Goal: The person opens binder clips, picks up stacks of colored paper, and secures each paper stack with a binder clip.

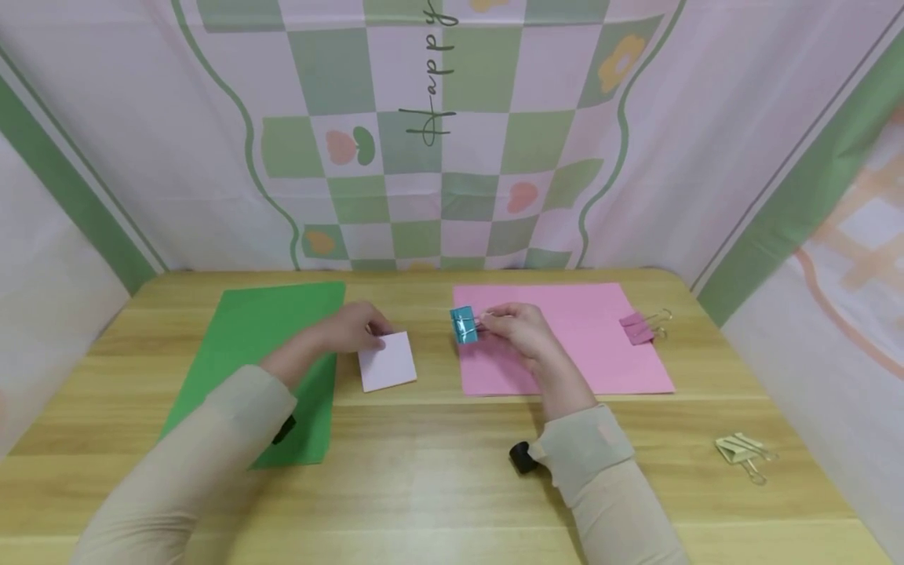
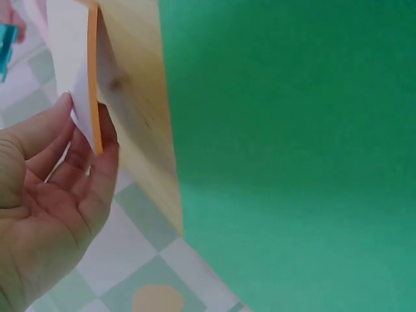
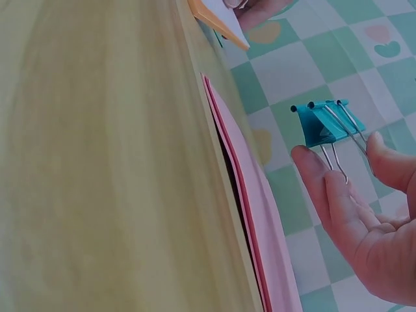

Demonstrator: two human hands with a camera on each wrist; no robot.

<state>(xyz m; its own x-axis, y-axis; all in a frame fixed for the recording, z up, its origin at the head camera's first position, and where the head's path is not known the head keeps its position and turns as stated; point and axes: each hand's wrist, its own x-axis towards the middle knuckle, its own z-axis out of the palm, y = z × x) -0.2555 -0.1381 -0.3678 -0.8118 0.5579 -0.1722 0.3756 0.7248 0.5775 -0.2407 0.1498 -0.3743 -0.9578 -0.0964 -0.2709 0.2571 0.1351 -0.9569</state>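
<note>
A: ok so your left hand [image 1: 353, 328] has the white notepad [image 1: 388, 369] pinched at its far edge, thumb on the white face, fingers behind. It's tilted, and I can't tell if it touches the wooden table [image 1: 424, 486]. If that pinch goes slack, imo the pad could slide out.

B: yep, and right of the notepad, apart from it, is the teal binder clip [image 1: 464, 324] in your right hand [image 1: 521, 326]. You're pinching it, thumb on one wire handle, fingers on the other. Can't tell how far the mouth is spread. A thumb slip off that thin wire could make it snap or ping away.

A: anything in the way?

B: left of the notepad there's the green paper [image 1: 254, 337], partly under your left sleeve [image 1: 247, 400], so a low arm might drag it. Right of the notepad, the pink sheets [image 1: 565, 337] are below your right hand, so dipping could snag their edge.

A: farther right of the notepad, the pink binder clip [image 1: 638, 329] sits at those sheets' right edge, can't tell if it bites. Pale yellow binder clip [image 1: 739, 447] is far right of the notepad, nearer you, not blocking anything imo.
</note>
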